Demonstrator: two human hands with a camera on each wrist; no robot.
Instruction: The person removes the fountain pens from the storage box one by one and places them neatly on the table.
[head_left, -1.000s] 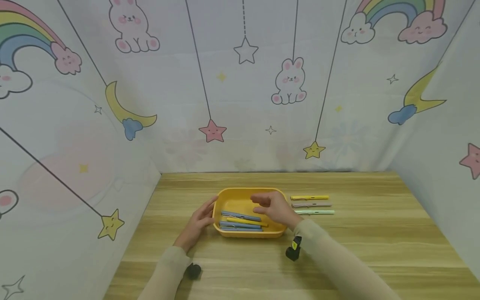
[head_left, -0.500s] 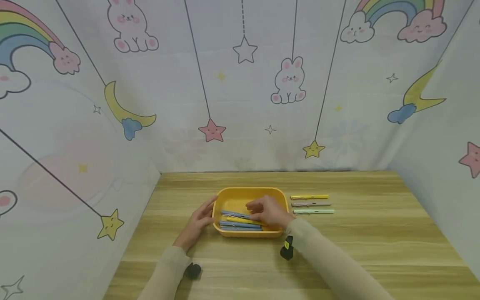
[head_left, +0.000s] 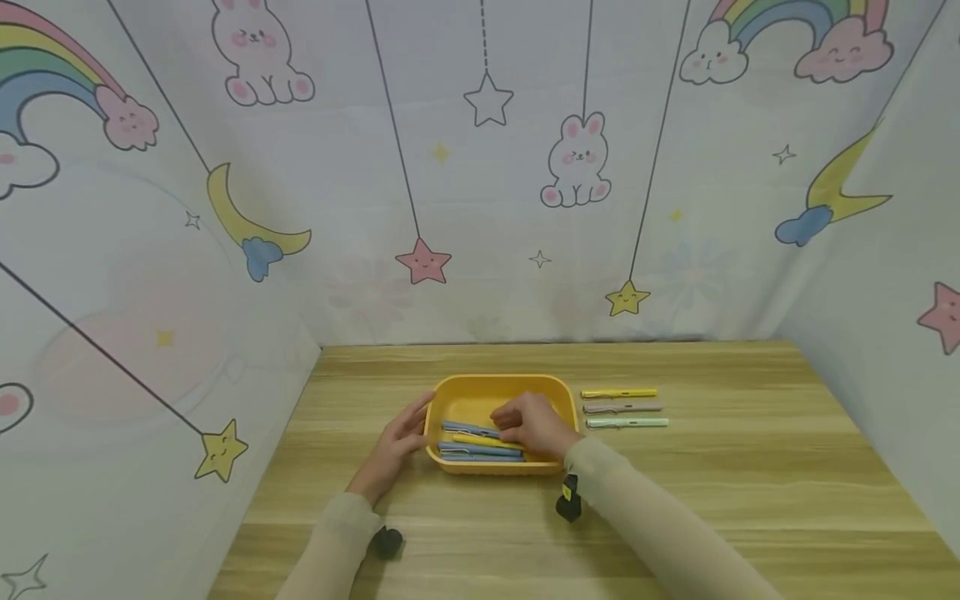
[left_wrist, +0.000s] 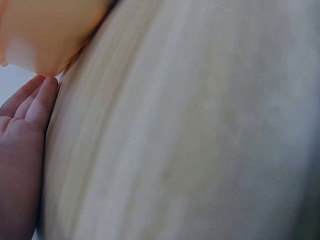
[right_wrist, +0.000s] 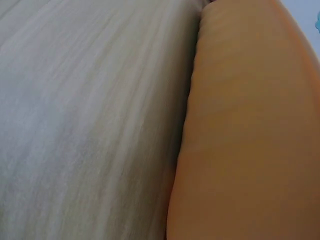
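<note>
A yellow tray (head_left: 480, 388) stands on the table with several blue pens (head_left: 480, 451) and one yellow pen (head_left: 480, 440) lying inside. My left hand (head_left: 390, 450) rests against the tray's left end, its fingers extended along the wall; the left wrist view shows the fingertips (left_wrist: 47, 85) touching it. My right hand (head_left: 536, 425) reaches over the right side into the tray. Its thumb and fingers are at the right part of the rearmost blue pen (head_left: 461, 427), covering its end. Whether they pinch it is hidden. The right wrist view shows only the tray's outer wall (right_wrist: 250, 125) and the tabletop.
Right of the tray, a yellow pen (head_left: 618, 393), a greyish-pink pen (head_left: 622, 408) and a mint-green pen (head_left: 627, 423) lie parallel in a column. A patterned cloth (head_left: 480, 308) encloses the wood-grain table (head_left: 720, 467) at the back and sides.
My right hand has moved left and down into the tray, toward the pens, and has nearly stopped over the last half second. The left hand stays at the tray's left end.
</note>
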